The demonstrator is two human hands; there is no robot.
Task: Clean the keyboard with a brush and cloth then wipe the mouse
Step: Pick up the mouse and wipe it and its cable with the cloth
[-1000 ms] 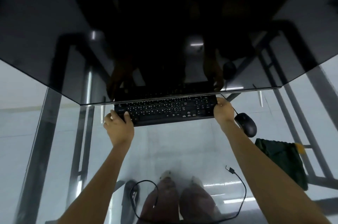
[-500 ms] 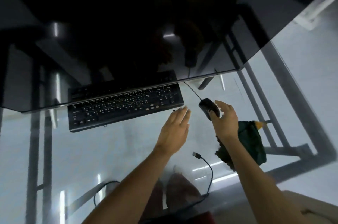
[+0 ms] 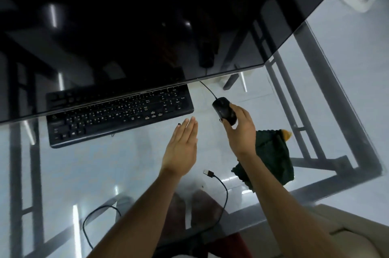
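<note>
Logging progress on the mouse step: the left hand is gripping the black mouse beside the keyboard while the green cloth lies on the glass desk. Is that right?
Not quite. In the head view it is the right hand that grips the black mouse beside the keyboard; the left hand hovers open and empty. The green cloth does lie on the glass desk.

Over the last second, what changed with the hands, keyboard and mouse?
Both hands let go of the keyboard ends. The right hand moved right and closed on the mouse; the left hand came off and hovers open, between keyboard and mouse. The view swung right too. Keyboard, green cloth and loose cable look unmoved on the glass desk.
</note>
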